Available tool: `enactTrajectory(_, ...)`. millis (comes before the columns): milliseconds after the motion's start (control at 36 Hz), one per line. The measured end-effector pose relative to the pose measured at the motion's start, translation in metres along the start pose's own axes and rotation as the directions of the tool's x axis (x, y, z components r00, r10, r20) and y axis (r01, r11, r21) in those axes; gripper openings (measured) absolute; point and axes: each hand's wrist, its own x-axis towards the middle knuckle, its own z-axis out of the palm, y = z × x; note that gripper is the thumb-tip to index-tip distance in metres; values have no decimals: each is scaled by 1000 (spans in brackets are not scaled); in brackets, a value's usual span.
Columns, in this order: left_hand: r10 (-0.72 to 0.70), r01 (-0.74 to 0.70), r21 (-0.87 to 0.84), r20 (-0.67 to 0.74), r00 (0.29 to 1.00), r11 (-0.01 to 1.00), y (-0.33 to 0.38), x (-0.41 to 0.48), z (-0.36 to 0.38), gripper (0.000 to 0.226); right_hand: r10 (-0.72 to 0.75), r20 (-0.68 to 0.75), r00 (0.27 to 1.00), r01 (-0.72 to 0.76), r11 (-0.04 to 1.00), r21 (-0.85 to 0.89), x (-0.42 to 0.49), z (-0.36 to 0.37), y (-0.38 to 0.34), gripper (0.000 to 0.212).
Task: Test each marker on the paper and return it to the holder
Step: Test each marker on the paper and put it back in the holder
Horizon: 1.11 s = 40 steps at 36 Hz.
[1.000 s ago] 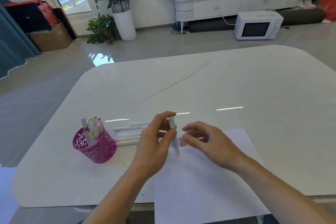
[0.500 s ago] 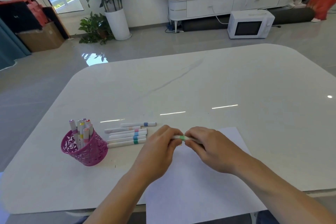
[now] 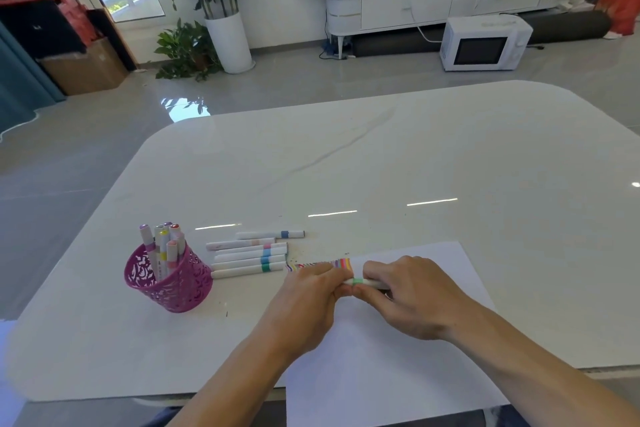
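Both hands, left (image 3: 311, 291) and right (image 3: 408, 295), grip a white green-banded marker (image 3: 360, 282) over the white paper sheet (image 3: 398, 374), apparently working its cap, beside the magenta lattice holder (image 3: 173, 282).

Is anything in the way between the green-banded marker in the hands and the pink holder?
Loose white markers lie flat on the table between the green-banded white marker and the pink mesh holder; lifted, it likely passes over them.

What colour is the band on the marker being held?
Green. The band on the white marker shows best in the head view.
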Motion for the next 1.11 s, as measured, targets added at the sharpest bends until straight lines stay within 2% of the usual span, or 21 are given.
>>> enactTrajectory(500, -40, 40, -15, -28, 999, 999, 2, -3, 3, 23, 49, -15, 999, -49, 999, -9, 0, -2, -4, 58)
enactTrajectory(639, -34, 31, -66, -49, 998, 997, 3, -3, 3, 40, 57, -9, 998, -57, 998, -30, 0, -4, -6, 57)
enactTrajectory(722, -25, 21, -68, -59, 998, 997, 3, -3, 2, 43, 57, -10, 998, -57, 998, -27, 1, -4, -7, 57)
enactTrajectory(806, -26, 22, -50, -75, 997, 999, 4, -3, 2, 38, 59, -12, 998, -59, 998, -28, 0, -4, -8, 58)
enactTrajectory(917, -82, 78, -32, -145, 986, 996, -6, -3, -6, 20, 151, -58, 987, -150, 988, 23, 1, -10, 1, 62)
enactTrajectory(1028, -133, 133, -12, -115, 984, 991, -14, -2, -12, 16, 169, -112, 979, -159, 983, 93, 1, -12, 5, 60)
enactTrajectory(1111, -139, 140, -2, -90, 986, 990, -15, -4, -5, 12, 189, -97, 977, -175, 975, 137, 3, -10, 5, 53)
